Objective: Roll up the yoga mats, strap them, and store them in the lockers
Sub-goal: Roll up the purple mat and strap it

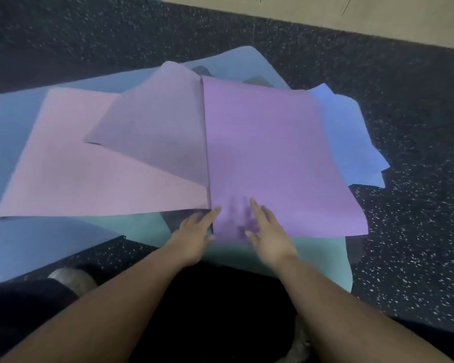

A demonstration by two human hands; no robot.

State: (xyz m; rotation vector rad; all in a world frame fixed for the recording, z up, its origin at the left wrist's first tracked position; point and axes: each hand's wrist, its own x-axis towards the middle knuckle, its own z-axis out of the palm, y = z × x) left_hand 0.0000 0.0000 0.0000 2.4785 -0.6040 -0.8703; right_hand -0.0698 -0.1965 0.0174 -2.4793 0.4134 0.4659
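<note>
Purple yoga mat on top of the heap, lying flat and unrolled in the middle of the floor, near edge right by the hands, left edge running as a straight line up the pile. Counting the rest by colour, so roughly: one pink mat spread out to the left and tucked under the purple one, one greyish-mauve flap angled across the pink (can't tell if that's a separate mat or a folded part of one), one teal mat poking out underneath at the near edge, one big pale blue mat at the bottom stretching off to the left, and a brighter blue mat sticking out on the right with a wavy edge. So around five or six, all loose, none rolled, no straps anywhere in view. Two hands, both reaching forward with bare forearms. Left hand at the purple mat's near left corner, fingers straight and together, pointing forward along that left edge, thumb side seeming to touch the edge, nothing pinched. Right hand palm down over the purple mat's near edge, fingers spread and fairly straight, flat rather than gripping; a bit blurry, so actual contact hard to call. Everything sitting on dark speckled rubber floor, with a tan strip of wall along the top.
</note>
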